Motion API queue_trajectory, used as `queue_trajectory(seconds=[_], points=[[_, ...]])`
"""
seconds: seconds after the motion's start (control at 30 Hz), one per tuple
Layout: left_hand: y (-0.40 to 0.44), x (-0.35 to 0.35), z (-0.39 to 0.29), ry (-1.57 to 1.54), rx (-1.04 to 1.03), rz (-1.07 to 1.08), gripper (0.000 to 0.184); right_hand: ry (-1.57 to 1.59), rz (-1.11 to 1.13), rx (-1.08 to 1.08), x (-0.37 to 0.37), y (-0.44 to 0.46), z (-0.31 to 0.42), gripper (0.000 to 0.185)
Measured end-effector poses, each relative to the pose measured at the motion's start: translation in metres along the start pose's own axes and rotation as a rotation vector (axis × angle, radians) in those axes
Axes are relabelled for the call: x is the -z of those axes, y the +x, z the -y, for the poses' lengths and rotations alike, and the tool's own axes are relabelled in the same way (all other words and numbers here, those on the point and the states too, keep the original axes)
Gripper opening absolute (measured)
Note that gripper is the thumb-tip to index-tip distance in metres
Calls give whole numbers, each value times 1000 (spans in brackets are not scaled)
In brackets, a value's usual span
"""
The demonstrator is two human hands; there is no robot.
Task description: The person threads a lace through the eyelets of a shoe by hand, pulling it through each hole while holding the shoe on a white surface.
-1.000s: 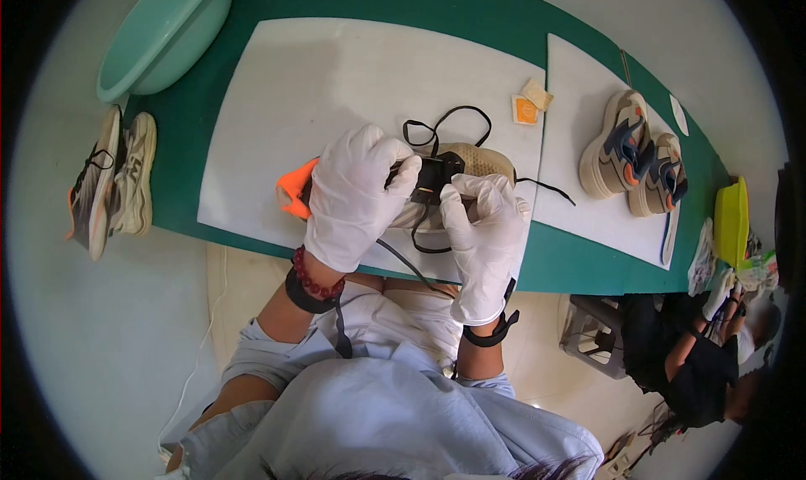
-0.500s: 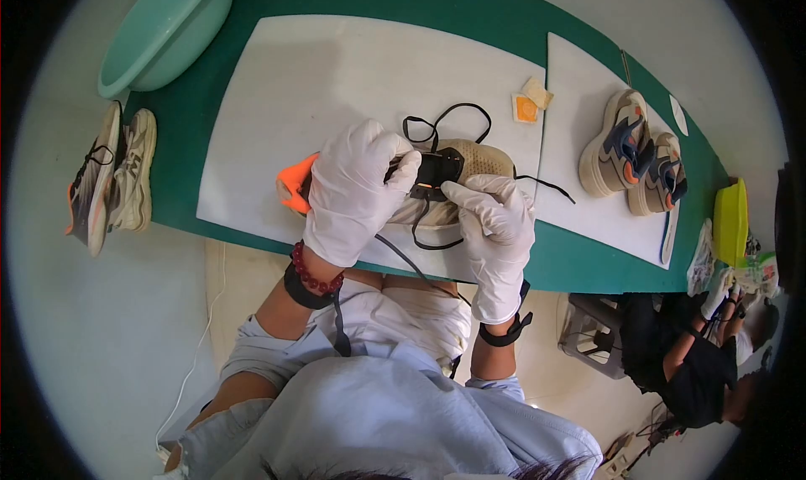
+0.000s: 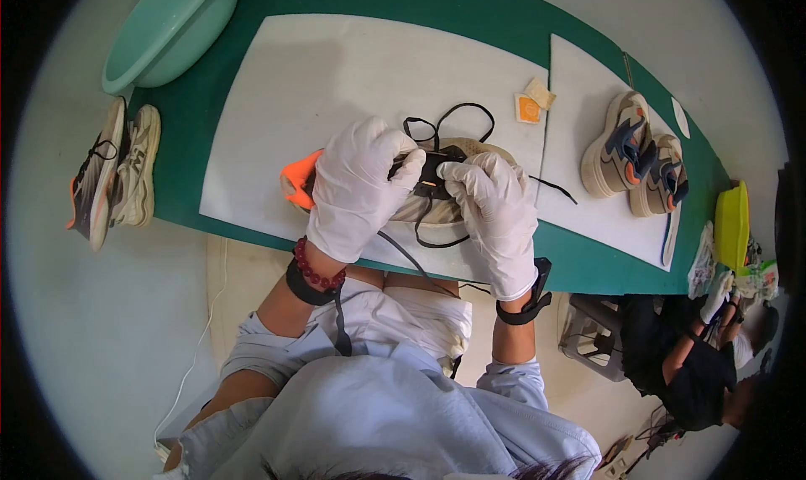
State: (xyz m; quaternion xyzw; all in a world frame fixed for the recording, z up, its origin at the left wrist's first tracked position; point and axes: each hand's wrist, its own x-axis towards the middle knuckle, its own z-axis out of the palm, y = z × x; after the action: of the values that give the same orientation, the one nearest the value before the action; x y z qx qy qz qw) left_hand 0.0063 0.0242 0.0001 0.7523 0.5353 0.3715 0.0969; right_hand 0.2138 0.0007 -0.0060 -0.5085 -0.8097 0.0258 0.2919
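A sneaker [image 3: 437, 211] with a pale sole lies sideways on the white mat, its orange heel [image 3: 299, 180] to the left and its beige mesh toe partly covered by my right hand. My left hand [image 3: 361, 186], in a white glove, is closed over the ankle end, thumb and forefinger pinched at the edge of the black tongue [image 3: 431, 176]. Also gloved, my right hand [image 3: 495, 207] has its fingertips pinched together beside the lace holes, seemingly on the black shoelace; the exact grip is hidden. One lace loop [image 3: 464, 105] lies beyond the shoe, and a loose end [image 3: 554, 187] sticks out right.
Two sneakers [image 3: 619, 148] stand on a second white mat at right. Small packets [image 3: 528, 108] lie near the mat's edge. At left are a green basin [image 3: 168, 35] and another pair of shoes [image 3: 134, 169]. A co-worker [image 3: 680, 354] sits at lower right near a yellow-green container [image 3: 732, 226].
My right hand has shifted slightly up and left over the toe, its fingertips nearer the tongue, and its wrist has turned. My left hand keeps its place on the shoe.
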Motion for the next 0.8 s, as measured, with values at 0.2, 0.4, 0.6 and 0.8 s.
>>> queue_trajectory(seconds=[0.2,0.4,0.6,0.8], points=[[0,-1,2,-28,12,-6,11,122,-61,-13,-8,6,-3,24],[3,5,-3,-161,-43,-95,19,222,-81,-57,-10,6,-5,19],[-21,40,-29,137,-119,122,43,266,28,-136,-10,1,-12,26],[-22,23,-20,219,-71,243,43,136,130,-147,12,10,9,26]])
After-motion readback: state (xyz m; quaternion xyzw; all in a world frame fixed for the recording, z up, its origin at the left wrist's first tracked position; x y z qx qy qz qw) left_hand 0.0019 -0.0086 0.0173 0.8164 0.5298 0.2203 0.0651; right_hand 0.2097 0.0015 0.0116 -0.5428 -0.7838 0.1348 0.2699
